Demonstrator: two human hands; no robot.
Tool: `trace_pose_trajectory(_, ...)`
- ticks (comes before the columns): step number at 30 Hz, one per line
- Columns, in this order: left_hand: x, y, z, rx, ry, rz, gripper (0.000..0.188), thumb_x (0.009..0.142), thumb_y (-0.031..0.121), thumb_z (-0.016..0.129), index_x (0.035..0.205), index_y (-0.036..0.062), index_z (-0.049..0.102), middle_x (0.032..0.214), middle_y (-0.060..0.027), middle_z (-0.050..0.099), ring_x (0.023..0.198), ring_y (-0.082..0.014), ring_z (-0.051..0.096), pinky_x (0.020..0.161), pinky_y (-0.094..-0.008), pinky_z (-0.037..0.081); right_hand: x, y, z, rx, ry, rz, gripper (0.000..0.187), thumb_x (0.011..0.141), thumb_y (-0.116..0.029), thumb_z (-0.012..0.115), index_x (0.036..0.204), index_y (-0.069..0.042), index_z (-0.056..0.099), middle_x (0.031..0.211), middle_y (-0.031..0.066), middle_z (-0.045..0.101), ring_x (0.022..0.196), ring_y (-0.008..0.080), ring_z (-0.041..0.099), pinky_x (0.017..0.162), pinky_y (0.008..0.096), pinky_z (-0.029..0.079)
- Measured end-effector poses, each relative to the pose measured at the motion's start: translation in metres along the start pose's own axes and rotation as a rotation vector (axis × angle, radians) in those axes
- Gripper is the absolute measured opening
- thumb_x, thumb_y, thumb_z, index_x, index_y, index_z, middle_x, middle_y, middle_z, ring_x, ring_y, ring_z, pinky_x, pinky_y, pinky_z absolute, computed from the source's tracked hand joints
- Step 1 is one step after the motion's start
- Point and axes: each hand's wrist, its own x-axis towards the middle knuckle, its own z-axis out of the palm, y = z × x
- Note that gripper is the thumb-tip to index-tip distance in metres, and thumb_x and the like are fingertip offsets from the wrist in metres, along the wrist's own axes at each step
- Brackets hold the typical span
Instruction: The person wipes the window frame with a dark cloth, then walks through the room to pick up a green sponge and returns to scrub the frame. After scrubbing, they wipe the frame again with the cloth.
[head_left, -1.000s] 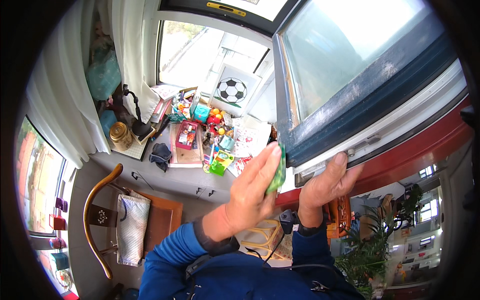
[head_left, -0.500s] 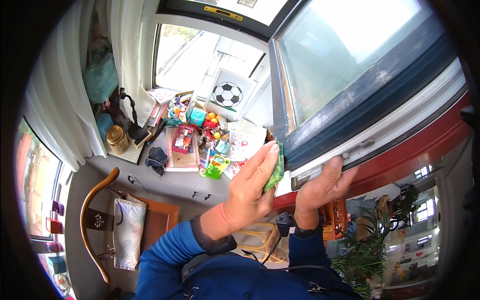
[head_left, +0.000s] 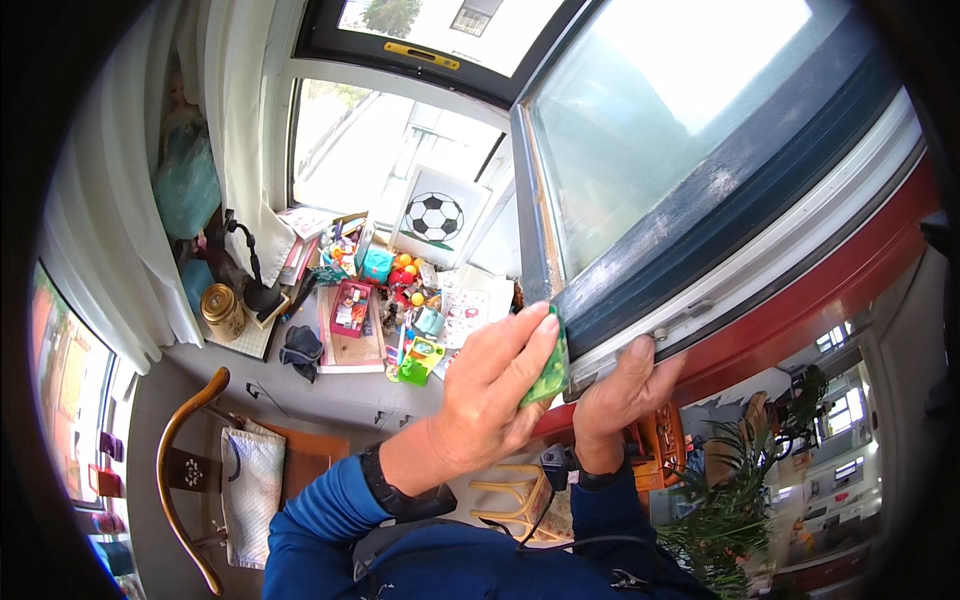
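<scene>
My left hand (head_left: 490, 395) grips a mottled green sponge (head_left: 548, 372), its fingers laid along the sponge's side. The sponge is pressed to the corner of an opened window sash (head_left: 650, 270). This sash has a dark blue frame with whitish smears, a white inner edge and a hazy glass pane. Close to the same corner, my right hand (head_left: 615, 400) holds the sash's white edge, its thumb near a small metal fitting (head_left: 658, 334). Part of the right hand's fingers is hidden.
A cabinet top on the left carries toys, a pink box (head_left: 350, 307), papers, a black lamp (head_left: 258, 285) and a gold tin (head_left: 222, 311). A framed soccer ball picture (head_left: 435, 218) leans by the window. Below stand a wooden chair (head_left: 190, 400) and a plant (head_left: 710, 510).
The sash and both hands appear slightly farther left and lower, as does most of the room. The left hand keeps the sponge at the sash corner; the right hand stays on the edge.
</scene>
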Motion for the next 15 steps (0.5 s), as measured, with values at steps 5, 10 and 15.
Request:
trace_pose_trajectory(5,0.033,-0.004,0.009,0.034,-0.098,-0.13,0.07,0.074,0.005,0.083,0.137,-0.0056,0.055,0.135,-0.0276,0.058,0.118,-0.0397,0.062,0.099,-0.0392,0.051,0.0,-0.004,0.0,-0.061,0.012,0.0,0.053,0.103,-0.021,0.052,0.144,0.011,0.039,0.129,0.0202,0.058,0.109,0.022,0.06,0.093,0.0338,0.05)
trace_pose_trajectory(10,0.023,-0.002,0.006,-0.025,0.032,0.057,0.067,0.075,0.004,0.083,0.135,-0.0078,0.056,0.135,-0.0305,0.057,0.118,-0.0416,0.062,0.098,-0.0413,0.051,-0.001,-0.002,0.0,0.005,0.006,0.009,0.055,0.103,-0.021,0.053,0.146,0.01,0.037,0.131,0.0193,0.057,0.111,0.0218,0.059,0.094,0.0336,0.049)
trace_pose_trajectory(15,0.007,-0.009,-0.003,-0.003,-0.145,-0.064,0.068,0.071,0.004,0.082,0.133,-0.008,0.057,0.131,-0.0302,0.059,0.109,-0.0416,0.064,0.091,-0.0429,0.052,-0.004,0.001,-0.002,-0.014,0.028,0.014,0.056,0.103,-0.021,0.054,0.147,0.01,0.037,0.132,0.0196,0.056,0.114,0.0225,0.058,0.097,0.0349,0.048)
